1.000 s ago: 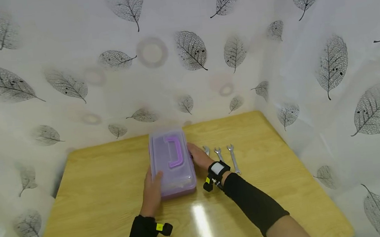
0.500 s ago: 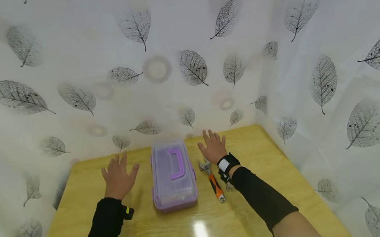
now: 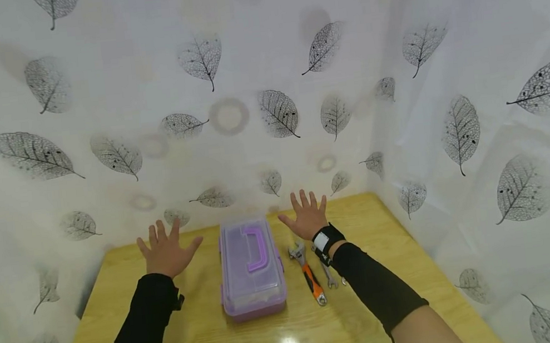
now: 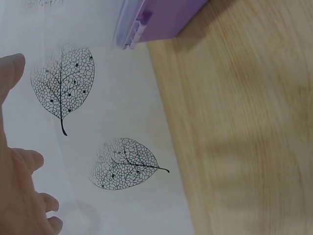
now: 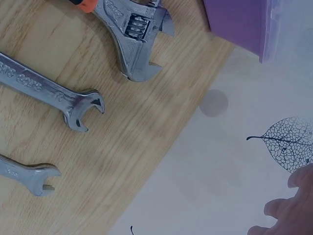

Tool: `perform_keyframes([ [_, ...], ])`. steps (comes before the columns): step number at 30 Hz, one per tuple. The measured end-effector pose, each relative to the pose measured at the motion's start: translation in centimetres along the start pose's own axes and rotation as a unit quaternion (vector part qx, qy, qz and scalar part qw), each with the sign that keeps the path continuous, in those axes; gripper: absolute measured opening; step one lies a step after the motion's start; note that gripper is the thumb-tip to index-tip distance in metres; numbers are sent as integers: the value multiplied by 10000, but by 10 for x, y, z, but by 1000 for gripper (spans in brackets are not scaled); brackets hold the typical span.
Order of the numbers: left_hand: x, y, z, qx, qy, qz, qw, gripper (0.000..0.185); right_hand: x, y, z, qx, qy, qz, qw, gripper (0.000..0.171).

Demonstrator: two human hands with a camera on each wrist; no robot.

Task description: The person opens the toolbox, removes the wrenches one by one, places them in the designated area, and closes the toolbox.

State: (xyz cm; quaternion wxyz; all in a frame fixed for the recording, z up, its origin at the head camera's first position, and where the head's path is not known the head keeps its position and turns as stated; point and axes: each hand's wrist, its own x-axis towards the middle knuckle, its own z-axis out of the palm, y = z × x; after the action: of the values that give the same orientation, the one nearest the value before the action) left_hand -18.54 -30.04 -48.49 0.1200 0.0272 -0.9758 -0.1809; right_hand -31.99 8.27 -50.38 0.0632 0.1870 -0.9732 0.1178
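Observation:
A purple toolbox (image 3: 250, 274) with a translucent lid and a purple carrying handle (image 3: 257, 249) stands closed on the wooden table. To its left my left hand (image 3: 167, 254) is raised with fingers spread, touching nothing. My right hand (image 3: 307, 218) is held up likewise on the other side, fingers apart and holding nothing. Beneath the right forearm lie an adjustable wrench (image 3: 310, 275) with an orange and black grip and two open-end wrenches, partly hidden in the head view. In the right wrist view, one open-end wrench (image 5: 54, 95) lies beside the adjustable wrench, and the smaller wrench (image 5: 32, 177) lies farther out.
The wooden table (image 3: 197, 336) meets a white leaf-patterned curtain (image 3: 234, 164) at the back, and the curtain continues along both sides. The toolbox stands close to the table's back edge.
Both hands have let go of the toolbox and moved apart, rising to either side with fingers spread. The adjustable wrench has come into view. The head view has tilted up.

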Motion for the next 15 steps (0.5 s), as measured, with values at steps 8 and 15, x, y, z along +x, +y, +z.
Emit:
perform_keyframes([
  [8, -3, 4, -5, -54, -124, -127, 9998, 96, -4, -7, -7, 35, 87, 38, 9999, 84],
  [15, -1, -1, 1, -133, -142, -162, 9997, 97, -5, -9, -7, 84, 75, 76, 9999, 82],
])
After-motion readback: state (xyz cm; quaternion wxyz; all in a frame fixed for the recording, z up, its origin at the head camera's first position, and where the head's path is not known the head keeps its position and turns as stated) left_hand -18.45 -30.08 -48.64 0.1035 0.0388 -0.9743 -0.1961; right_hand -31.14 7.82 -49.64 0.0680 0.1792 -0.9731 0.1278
